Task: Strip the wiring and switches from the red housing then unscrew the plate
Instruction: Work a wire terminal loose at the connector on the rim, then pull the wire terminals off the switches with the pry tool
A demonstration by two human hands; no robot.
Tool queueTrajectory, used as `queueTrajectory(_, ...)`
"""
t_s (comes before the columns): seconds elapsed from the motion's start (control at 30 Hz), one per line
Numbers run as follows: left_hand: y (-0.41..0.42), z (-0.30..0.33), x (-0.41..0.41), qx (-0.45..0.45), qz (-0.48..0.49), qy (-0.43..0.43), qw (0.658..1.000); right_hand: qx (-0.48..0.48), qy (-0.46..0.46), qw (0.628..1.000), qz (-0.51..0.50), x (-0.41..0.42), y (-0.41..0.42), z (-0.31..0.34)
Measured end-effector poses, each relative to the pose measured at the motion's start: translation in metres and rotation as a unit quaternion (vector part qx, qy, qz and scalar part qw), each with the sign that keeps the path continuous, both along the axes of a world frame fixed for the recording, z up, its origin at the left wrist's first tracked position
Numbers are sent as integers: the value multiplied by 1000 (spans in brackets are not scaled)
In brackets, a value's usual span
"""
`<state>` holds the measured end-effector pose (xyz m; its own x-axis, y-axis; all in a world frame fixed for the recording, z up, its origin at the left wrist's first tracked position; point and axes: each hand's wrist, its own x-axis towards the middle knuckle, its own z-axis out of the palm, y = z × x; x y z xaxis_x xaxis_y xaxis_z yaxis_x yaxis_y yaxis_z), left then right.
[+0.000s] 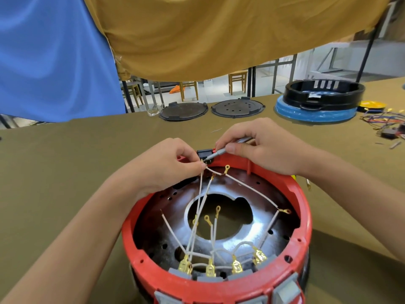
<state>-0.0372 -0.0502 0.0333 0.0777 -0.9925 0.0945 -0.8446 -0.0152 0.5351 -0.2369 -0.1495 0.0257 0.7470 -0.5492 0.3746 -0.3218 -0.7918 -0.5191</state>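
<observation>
The round red housing [304, 218] lies open side up in front of me, with a shiny metal plate [258, 229] inside around a central hole. White wires [247, 185] with gold terminals cross it, running to grey switches [210, 278] along the near rim. At the far rim sits a small black socket [202, 153]. My left hand [168, 165] pinches white wires beside that socket. My right hand [260, 145] grips a thin metal tool [221, 151] whose tip touches the socket.
Two black round lids [184, 110] [237, 107] lie on the far side of the olive table. A black housing on a blue ring [317, 108] stands at the back right. Loose coloured wires and parts [385, 123] lie at the right edge.
</observation>
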Motion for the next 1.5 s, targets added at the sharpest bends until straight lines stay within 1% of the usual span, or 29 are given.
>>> queueTrajectory(0.17,-1,3,-5,17,31,-24,999,-7,-11,1000,9,2,3,-2)
queueTrajectory(0.23,-2,2,-4,31,41,7,999,-14,-7,1000,11,2,4,-1)
queueTrajectory(0.33,-2,2,-3,41,29,49,998,-16,0,1000,12,2,4,0)
queueTrajectory(0.43,-1,0,-3,32,25,56,998,-21,-1,1000,13,0,6,2)
queueTrajectory(0.53,-1,-3,-2,11,23,48,999,-57,7,998,4,-1,9,4)
queueTrajectory(0.73,1,-4,-3,17,4,62,998,-152,81,985,11,0,16,7)
queueTrajectory(0.77,1,-5,-2,14,10,68,998,-150,81,985,12,0,16,7)
queueTrajectory(0.83,1,-4,-2,10,14,70,997,-117,62,991,11,-1,15,7)
queueTrajectory(1.03,2,-3,3,7,-6,85,996,-58,32,998,9,-3,11,4)
queueTrajectory(1.13,4,-2,4,-6,-21,155,988,-17,2,1000,8,-5,10,2)
queueTrajectory(1.2,4,-2,5,-18,-32,196,980,-17,-12,1000,4,-5,10,1)
queueTrajectory(1.27,4,-2,5,-26,-43,211,976,-23,-35,999,-11,-4,11,0)
queueTrajectory(1.33,4,-2,4,-41,-54,196,978,-30,-47,998,-28,-3,12,1)
queueTrajectory(1.4,4,-3,3,-54,-58,162,984,-36,-37,998,-40,-1,15,3)
queueTrajectory(1.43,4,-4,2,-57,-60,145,986,-28,-39,998,-43,0,16,5)
queueTrajectory(1.5,4,-4,2,-58,-66,122,989,7,-72,996,-43,3,18,10)
